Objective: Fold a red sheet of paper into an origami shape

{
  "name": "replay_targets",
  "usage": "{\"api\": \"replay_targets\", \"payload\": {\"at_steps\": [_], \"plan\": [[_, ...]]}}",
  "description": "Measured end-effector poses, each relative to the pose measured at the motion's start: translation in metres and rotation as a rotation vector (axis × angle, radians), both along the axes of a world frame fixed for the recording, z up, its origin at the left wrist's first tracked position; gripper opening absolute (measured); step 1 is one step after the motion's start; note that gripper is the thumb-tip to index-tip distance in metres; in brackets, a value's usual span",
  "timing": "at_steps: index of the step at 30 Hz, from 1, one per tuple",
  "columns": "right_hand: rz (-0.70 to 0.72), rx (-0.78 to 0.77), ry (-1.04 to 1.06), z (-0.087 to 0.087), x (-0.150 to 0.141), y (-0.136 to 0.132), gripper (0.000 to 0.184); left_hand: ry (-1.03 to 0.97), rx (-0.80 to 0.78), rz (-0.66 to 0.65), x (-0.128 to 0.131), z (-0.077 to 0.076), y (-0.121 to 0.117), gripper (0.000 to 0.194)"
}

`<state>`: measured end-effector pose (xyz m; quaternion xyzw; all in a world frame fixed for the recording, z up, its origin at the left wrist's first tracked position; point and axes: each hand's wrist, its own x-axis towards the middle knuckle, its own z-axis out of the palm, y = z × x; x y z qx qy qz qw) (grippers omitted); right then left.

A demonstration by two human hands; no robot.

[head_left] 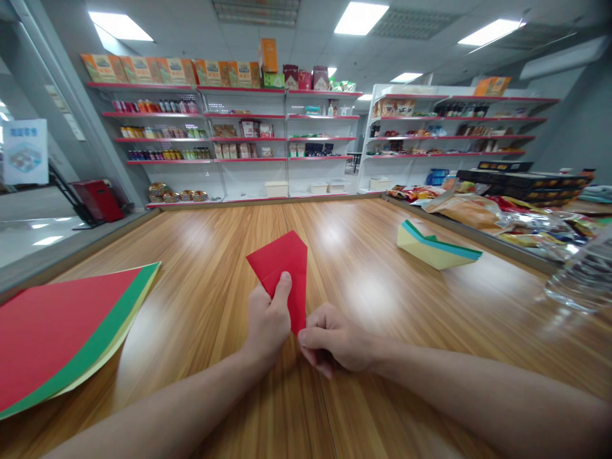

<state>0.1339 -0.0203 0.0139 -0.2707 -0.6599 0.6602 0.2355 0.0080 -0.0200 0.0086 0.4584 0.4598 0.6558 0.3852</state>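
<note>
A folded piece of red paper (289, 258) is held up above the wooden table, in front of me. My left hand (270, 312) grips its left side, the thumb lying flat across the front and the fingers behind. At the paper's lower right corner, my right hand (335, 338) pinches the edge between thumb and curled fingers. The paper has a pointed upper left corner and a straight right edge. What its back looks like is hidden from me.
A stack of red, green and yellow paper sheets (71, 319) lies at the left. A folded paper boat (435, 245) stands at the right, near a clear plastic bottle (583, 280). Packaged snacks (482, 213) fill the right side; stocked shelves (248, 137) stand behind the table (201, 255).
</note>
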Motion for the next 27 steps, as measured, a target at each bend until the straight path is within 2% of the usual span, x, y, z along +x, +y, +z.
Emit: {"api": "replay_targets", "payload": {"at_steps": [4,10,12,15,18,24,27], "plan": [[-0.044,0.005,0.028,-0.001,0.001,0.004,0.023,-0.021,-0.005,-0.083,0.001,0.0,0.0,0.029],[-0.111,0.171,-0.076,-0.001,0.001,0.003,0.023,0.117,0.061,0.005,0.0,0.0,-0.002,0.026],[-0.087,0.144,-0.059,-0.002,0.004,0.006,0.023,0.069,0.043,-0.036,0.001,0.0,-0.002,0.028],[-0.03,0.055,0.078,-0.004,0.009,0.013,0.027,-0.048,0.006,-0.159,0.003,-0.003,-0.002,0.033],[-0.047,0.012,0.149,-0.007,0.01,0.018,0.031,-0.111,0.0,-0.231,0.005,-0.006,-0.001,0.031],[-0.148,0.143,0.057,-0.009,0.007,0.016,0.032,-0.011,0.059,-0.191,0.003,-0.004,-0.003,0.031],[-0.115,0.104,0.137,-0.012,0.01,0.02,0.031,-0.028,0.05,-0.24,0.005,-0.003,-0.004,0.033]]}}
